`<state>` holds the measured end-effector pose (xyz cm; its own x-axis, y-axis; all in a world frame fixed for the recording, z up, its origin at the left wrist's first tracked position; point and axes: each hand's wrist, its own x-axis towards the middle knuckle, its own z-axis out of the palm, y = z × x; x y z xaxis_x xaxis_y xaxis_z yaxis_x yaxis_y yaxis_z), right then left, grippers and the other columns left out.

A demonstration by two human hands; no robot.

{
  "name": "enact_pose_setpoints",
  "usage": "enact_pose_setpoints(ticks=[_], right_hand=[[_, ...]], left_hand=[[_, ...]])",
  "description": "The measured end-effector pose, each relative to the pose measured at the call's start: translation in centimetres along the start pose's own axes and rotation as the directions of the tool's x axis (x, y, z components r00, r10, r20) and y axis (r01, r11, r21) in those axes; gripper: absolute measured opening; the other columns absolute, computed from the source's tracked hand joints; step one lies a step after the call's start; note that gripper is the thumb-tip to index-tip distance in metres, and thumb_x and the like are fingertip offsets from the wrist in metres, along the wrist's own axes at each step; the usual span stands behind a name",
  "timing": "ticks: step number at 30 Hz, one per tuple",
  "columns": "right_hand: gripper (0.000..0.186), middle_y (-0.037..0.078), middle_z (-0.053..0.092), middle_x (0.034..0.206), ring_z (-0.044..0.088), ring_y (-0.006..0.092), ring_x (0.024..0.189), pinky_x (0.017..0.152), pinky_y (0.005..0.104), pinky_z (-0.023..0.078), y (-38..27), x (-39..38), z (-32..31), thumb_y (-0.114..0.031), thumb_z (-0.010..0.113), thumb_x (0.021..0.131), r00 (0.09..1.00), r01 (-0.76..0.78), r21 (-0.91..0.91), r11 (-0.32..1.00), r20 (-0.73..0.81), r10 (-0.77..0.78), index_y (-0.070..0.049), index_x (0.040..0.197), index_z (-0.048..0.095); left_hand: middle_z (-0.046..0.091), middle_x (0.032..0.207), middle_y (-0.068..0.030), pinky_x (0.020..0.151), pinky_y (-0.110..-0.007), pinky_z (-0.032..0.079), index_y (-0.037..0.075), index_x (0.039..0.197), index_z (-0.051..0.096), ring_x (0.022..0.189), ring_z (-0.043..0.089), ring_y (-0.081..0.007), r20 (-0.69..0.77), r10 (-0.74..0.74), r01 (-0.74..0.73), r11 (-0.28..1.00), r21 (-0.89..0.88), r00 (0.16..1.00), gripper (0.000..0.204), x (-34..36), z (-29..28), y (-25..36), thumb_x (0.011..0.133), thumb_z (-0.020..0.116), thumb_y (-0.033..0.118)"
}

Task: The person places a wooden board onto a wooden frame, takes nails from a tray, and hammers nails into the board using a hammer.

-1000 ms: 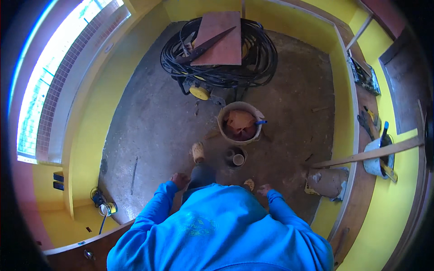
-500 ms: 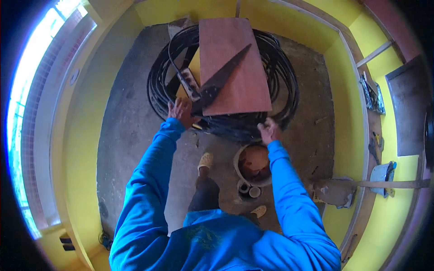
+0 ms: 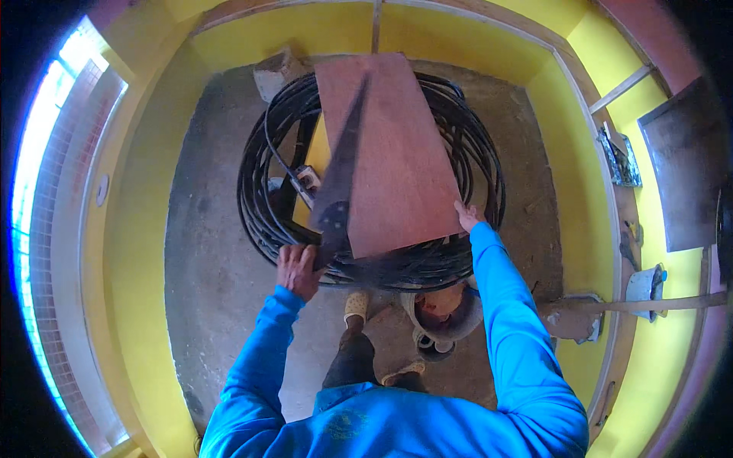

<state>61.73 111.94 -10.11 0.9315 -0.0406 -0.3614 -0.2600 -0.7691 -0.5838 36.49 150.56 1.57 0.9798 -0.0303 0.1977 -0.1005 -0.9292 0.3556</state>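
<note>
Both hands have slid nearer along the board [image 3: 397, 153]. Left hand [image 3: 298, 269] — fingers curled round the saw [image 3: 340, 191] handle. Right hand [image 3: 467, 216] — fingers gripping the board's edge, above the cable coil [image 3: 259, 198].

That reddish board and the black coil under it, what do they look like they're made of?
The reddish board looks like wood or plywood: flat, matte red-brown, with straight cut edges, though the grain is too faint to be sure. The black coil looks like rubber- or plastic-sheathed cable: smooth, dark, slightly shiny strands looped many times. The dark saw lying on the board seems to be dull metal, thin and tapering to a point.
</note>
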Motion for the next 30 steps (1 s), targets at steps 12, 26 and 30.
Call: enact_pose_setpoints(ticks=[12, 26, 30], right_hand=[[0.077, 0.03, 0.051, 0.114, 0.05, 0.0422, 0.105, 0.09, 0.0455, 0.04, 5.4, -3.6, -13.5, -0.063, 0.035, 0.083, 0.965, -0.071, -0.317, 0.946, -0.263, -0.015, 0.006, 0.114, 0.051], [0.056, 0.028, 0.058, 0.089, 0.056, 0.0414, 0.083, 0.072, 0.049, 0.043, 7.5, -16.2, -18.6, -0.052, 0.045, 0.084, 0.984, -0.044, -0.402, 0.914, -0.175, -0.03, 0.002, 0.089, 0.06], [0.057, 0.029, 0.055, 0.087, 0.052, 0.0447, 0.079, 0.07, 0.0504, 0.04, 11.7, -21.7, -17.6, -0.05, 0.045, 0.084, 0.988, 0.046, -0.356, 0.934, -0.123, -0.095, 0.005, 0.082, 0.058]], left_hand=[[0.053, 0.094, -0.0194, 0.087, -0.048, 0.033, 0.004, 0.108, 0.051, 0.093, 0.046, -0.0362, 0.12, -0.054, 0.053, 0.999, 0.015, 0.991, 0.047, -4.4, 1.6, -2.8, 0.068, 0.068, 0.021], [0.06, 0.094, -0.0145, 0.08, -0.039, 0.046, -0.001, 0.108, 0.054, 0.086, 0.057, -0.0309, 0.019, 0.124, -0.113, 0.952, -0.285, 0.992, 0.04, -3.7, 4.3, 1.0, 0.076, 0.068, 0.019], [0.058, 0.095, -0.0068, 0.075, -0.036, 0.046, 0.006, 0.112, 0.051, 0.083, 0.056, -0.0224, 0.832, -0.124, 0.84, 0.023, -0.542, 0.541, 0.044, -4.4, 11.2, 12.6, 0.084, 0.059, 0.039]])
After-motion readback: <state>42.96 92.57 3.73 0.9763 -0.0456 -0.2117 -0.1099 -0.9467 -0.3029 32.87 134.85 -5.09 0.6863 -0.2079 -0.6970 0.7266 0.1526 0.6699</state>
